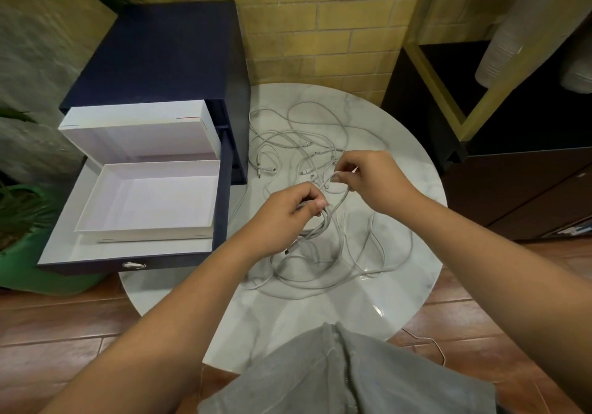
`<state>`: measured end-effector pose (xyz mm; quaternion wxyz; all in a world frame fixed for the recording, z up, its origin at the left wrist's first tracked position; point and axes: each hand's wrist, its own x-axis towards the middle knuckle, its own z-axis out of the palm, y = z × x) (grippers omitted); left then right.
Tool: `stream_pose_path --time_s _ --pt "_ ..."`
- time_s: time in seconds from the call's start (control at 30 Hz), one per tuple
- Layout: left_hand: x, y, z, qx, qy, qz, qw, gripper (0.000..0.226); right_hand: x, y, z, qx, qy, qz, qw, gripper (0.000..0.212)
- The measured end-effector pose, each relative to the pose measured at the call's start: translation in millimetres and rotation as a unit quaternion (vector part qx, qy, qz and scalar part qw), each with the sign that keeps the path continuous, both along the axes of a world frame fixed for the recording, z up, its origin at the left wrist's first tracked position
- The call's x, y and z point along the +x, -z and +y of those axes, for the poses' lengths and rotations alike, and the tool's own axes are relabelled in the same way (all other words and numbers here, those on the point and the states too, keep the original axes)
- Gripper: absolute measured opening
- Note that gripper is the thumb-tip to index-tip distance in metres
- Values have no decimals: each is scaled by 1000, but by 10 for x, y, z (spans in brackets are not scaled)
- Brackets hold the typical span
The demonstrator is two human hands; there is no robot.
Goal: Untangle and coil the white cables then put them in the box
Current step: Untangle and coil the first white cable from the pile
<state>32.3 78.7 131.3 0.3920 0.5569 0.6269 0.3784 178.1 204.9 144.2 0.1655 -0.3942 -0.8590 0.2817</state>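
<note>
Hands work close together above the counter (320, 311): left hand (288, 208) grips a gathered loop, right hand (368, 179) pinches a strand. Tangled cables (315, 152) spread beneath them; the open box (144, 229) lies left, nearer the left hand.

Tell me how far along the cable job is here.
Early. Done: nothing yet; the white box sits open with no cable in it. In hand: the left hand grips a few gathered loops while the right hand pinches a strand of the tangle. Left: most white cables lie tangled on the marble table, to be separated, coiled and boxed.
</note>
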Motion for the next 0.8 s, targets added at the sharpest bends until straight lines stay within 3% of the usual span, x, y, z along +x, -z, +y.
stream_pose_path --time_s 0.07,0.2,0.4,0.53,0.67,0.8 --pt "-14 12 0 -1 -2 -5 1000 12 11 6 -13 5 9 17 1000 16" --pt "-3 19 9 -11 12 5 1000 12 13 5 -22 155 -46 -9 987 15" --pt "-34 35 17 -22 29 28 999 12 12 104 23 141 -48 32 988 5" --pt "-42 67 1 -14 -1 34 999 8 48 57 109 125 -59 -22 990 10" --pt "-112 101 31 -12 -32 93 995 32 61 -48 125 96 -86 -68 989 14" --pt "-159 151 102 26 -101 164 981 24 52 -108 23 12 -95 -107 990 15"
